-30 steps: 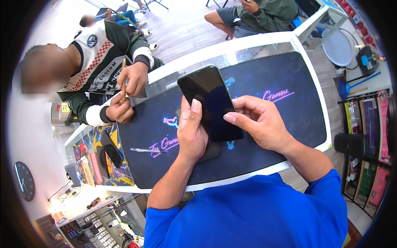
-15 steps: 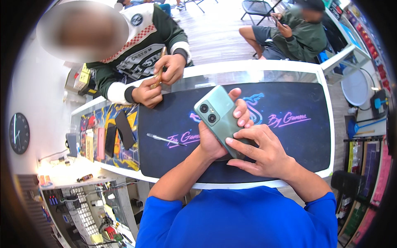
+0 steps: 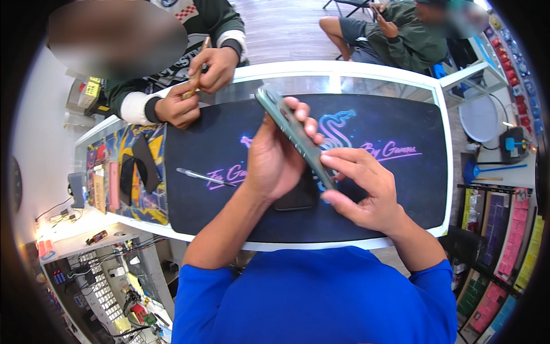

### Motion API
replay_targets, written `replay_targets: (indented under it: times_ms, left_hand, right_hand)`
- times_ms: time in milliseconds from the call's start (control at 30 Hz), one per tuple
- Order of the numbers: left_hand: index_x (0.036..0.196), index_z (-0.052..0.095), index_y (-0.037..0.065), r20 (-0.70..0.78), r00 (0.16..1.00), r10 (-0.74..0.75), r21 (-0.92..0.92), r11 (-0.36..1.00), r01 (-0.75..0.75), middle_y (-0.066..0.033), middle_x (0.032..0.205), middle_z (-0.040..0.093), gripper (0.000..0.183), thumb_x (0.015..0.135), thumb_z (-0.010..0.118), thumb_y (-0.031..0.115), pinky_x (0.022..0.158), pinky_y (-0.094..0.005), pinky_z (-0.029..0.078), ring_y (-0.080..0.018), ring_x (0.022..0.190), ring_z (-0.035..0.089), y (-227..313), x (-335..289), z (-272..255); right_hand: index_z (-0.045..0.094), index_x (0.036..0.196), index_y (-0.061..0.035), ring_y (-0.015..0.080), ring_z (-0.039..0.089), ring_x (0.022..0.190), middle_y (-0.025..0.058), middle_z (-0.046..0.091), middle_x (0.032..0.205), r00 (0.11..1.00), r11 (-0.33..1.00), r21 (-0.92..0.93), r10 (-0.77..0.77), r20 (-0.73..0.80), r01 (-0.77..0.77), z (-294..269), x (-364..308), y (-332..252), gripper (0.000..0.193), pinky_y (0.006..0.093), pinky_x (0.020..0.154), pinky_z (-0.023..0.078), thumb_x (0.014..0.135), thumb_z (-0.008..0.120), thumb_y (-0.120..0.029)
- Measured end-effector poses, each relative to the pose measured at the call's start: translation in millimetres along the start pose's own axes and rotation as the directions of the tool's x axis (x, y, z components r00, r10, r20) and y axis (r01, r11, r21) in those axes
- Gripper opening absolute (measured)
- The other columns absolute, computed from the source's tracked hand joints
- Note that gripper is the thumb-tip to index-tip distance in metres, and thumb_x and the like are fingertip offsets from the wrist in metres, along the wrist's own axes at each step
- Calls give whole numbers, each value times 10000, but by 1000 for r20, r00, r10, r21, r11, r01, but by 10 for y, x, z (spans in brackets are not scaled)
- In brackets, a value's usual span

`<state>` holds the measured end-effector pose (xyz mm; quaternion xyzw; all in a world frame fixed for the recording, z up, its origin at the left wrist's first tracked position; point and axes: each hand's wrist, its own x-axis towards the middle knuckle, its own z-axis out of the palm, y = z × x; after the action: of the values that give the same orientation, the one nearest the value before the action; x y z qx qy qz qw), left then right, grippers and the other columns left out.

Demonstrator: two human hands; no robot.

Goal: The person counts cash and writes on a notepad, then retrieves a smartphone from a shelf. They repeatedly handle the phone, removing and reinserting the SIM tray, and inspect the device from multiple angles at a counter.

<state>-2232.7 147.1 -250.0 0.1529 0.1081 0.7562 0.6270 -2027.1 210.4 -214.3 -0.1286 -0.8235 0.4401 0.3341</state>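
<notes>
A green smartphone [image 3: 300, 140] is held over the dark printed mat [image 3: 240, 223], turned nearly edge-on so its side shows most. My left hand [image 3: 270, 163] is wrapped round it from beneath, its fingertips curling over the far long edge. At the phone's lower end, my right hand [image 3: 369, 186] pinches the corner between thumb and fingers. Below my hands, a dark flat device [image 3: 295, 202] lies on the mat, partly hidden. A clear pen [image 3: 205, 176] rests left of my left wrist.
Across the white-framed counter [image 3: 395, 71], another person's hands [image 3: 197, 86] hold a thin gold-coloured object. Several phones and a pink case [image 3: 114, 184] lie on a colourful mat [image 3: 152, 209] at the left. A seated person [image 3: 395, 43] is at the far right.
The phone has been tilted from showing its back and cameras to nearly edge-on. My left palm has turned more into view. The scene has shifted slightly left and up, revealing more of the dark device.
</notes>
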Motion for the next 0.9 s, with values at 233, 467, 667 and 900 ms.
replay_targets:
  times_ms: [233, 467, 667, 900]
  left_hand:
    - [1261, 561, 128, -22, 1000, -2, -16, 1000, 1, -39, 1125, 528, 350, 1119, 569, 448, 1007, -414, 488, -202, 1036, 567, 51, 15, 75]
    - [1297, 494, 117, 125, 992, 29, -98, 995, -17, -41, 1055, 487, 590, 996, 630, 605, 943, -381, 454, -187, 942, 523, -24, -2, 30]
    - [1328, 487, 114, 151, 988, 13, -152, 988, 10, -35, 1024, 455, 621, 993, 636, 616, 901, -379, 448, -176, 898, 500, -19, -10, 20]
    - [1347, 495, 106, 175, 984, -19, -197, 979, 54, -37, 1029, 453, 601, 1010, 616, 588, 896, -378, 442, -172, 892, 481, -13, 0, 5]
  right_hand:
    - [759, 1316, -52, 243, 730, 1010, 153, 750, 1258, 999, 1000, -14, -23, -22, 22, -8, -15, 54, 514, 332, 773, 609, 828, 915, -91]
    - [768, 1312, -141, 248, 630, 1037, 75, 676, 1230, 990, 972, -197, -111, 84, 126, 150, -28, -19, 632, 358, 800, 541, 733, 998, -247]
    - [763, 1319, -143, 251, 613, 1074, 61, 651, 1239, 984, 954, -255, -127, 127, 156, 159, -50, -42, 647, 386, 892, 522, 730, 995, -274]
    - [745, 1345, -152, 259, 601, 1100, 59, 636, 1240, 977, 948, -264, -135, 164, 176, 142, -57, -45, 679, 403, 915, 518, 724, 991, -278]
